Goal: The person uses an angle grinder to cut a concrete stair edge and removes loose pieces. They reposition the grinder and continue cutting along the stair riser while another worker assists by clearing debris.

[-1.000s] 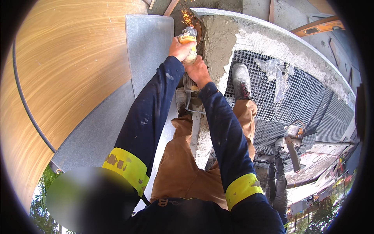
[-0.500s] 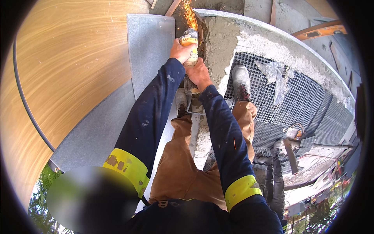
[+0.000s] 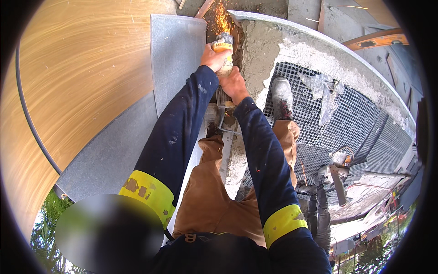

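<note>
A yellow and grey angle grinder [image 3: 223, 46] is between my hands at the top middle, throwing a stream of orange sparks [image 3: 222, 19] away from me. My left hand [image 3: 213, 58] is wrapped around its front body near the head. Behind it, my right hand [image 3: 234, 86] is closed around the rear of the tool. The brownish disc [image 3: 235, 39] shows edge-on at the right side of the grinder, beside the mortar edge. Where the disc meets the material is hard to make out.
A grey stone slab [image 3: 178, 55] stands left, beside a wood-grain panel [image 3: 91, 68]. Right of the grinder lies wet mortar [image 3: 258, 50], then black dimpled matting [image 3: 315, 123] under my right boot [image 3: 282, 93]. An orange spirit level [image 3: 376, 39] lies far right. Another person's dark-clad leg [image 3: 323, 214] shows lower right.
Both hands keep their hold on the grinder, and the sparks still fly. The view has shifted slightly; the grinder has barely moved.
</note>
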{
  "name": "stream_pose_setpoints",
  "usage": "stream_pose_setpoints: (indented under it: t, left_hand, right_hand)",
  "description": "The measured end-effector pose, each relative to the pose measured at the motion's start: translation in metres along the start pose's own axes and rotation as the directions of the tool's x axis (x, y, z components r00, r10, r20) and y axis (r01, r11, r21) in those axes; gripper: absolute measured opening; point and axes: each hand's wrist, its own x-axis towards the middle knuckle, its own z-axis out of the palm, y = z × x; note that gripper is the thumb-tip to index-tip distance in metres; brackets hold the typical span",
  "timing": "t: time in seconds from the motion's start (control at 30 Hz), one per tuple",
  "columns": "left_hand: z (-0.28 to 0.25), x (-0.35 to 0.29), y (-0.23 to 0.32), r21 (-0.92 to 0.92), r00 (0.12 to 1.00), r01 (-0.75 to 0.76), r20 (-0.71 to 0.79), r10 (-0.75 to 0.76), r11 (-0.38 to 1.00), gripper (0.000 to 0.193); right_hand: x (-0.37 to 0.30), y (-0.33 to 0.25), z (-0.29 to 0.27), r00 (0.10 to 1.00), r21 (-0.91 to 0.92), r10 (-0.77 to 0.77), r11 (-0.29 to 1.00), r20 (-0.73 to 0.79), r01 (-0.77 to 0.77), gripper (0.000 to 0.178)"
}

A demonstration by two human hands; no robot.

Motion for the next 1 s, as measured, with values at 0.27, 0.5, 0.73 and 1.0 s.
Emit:
stream_pose_setpoints:
  t: [0.27, 0.5, 0.73, 1.0]
  left_hand:
    - [0.001, 0.011, -0.012, -0.007, 0.999, -0.046, -0.025, 0.046, 0.999, 0.062]
    - [-0.001, -0.01, 0.003, -0.03, 1.0, 0.002, -0.012, -0.002, 1.0, 0.061]
    - [-0.002, -0.023, 0.011, -0.016, 1.0, 0.025, 0.007, -0.025, 1.0, 0.061]
    - [-0.001, -0.015, -0.008, -0.019, 1.0, -0.012, 0.002, 0.012, 1.0, 0.062]
  right_hand:
    - [0.0, -0.002, -0.003, 1.0, 0.023, -0.011, 1.0, 0.004, 0.011, 0.069]
    - [-0.01, -0.003, -0.003, 1.0, 0.055, 0.007, 0.998, -0.004, -0.007, 0.068]
    - [-0.017, -0.002, -0.005, 0.999, 0.089, 0.024, 0.996, 0.046, -0.028, 0.079]
    - [-0.023, 0.0, -0.001, 0.999, 0.057, 0.046, 0.997, -0.005, -0.046, 0.071]
